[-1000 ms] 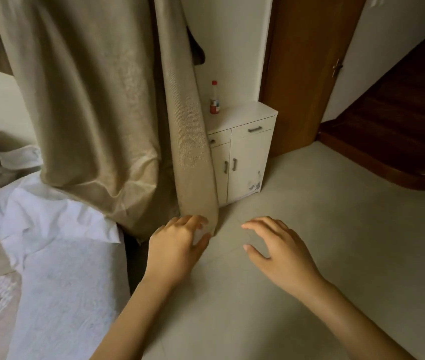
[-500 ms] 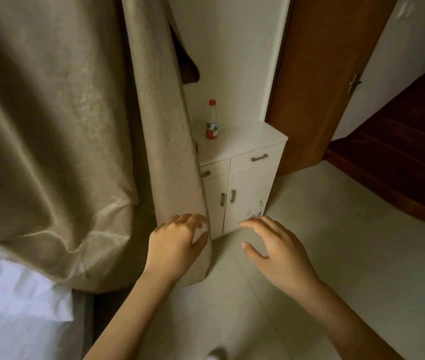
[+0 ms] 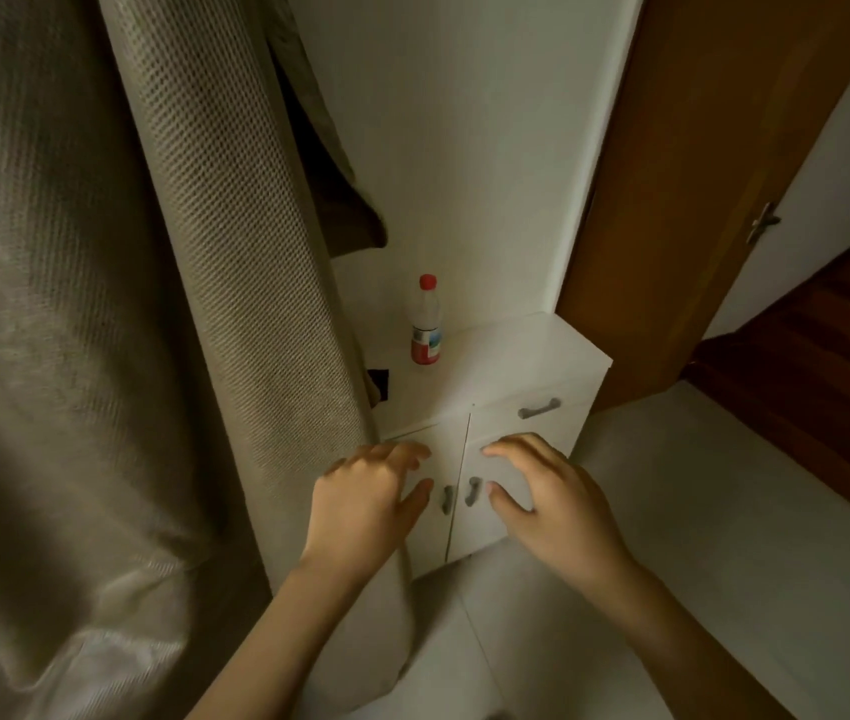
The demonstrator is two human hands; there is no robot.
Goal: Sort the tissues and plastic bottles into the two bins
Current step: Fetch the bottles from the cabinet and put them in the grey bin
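Left hand (image 3: 366, 504) and right hand (image 3: 550, 493) nearest, both empty, fingers loosely spread, raised before cabinet (image 3: 527, 387) doors; beyond them, up and ahead, plastic bottle (image 3: 426, 320) stands upright on cabinet top, long axis vertical, roughly between hands, slightly nearer left; curtain (image 3: 236, 252) beside; bins not visible

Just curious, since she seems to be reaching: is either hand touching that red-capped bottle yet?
Apart. The head view shows the bottle standing on the cabinet top, with bare white surface between it and both the left hand and right hand.
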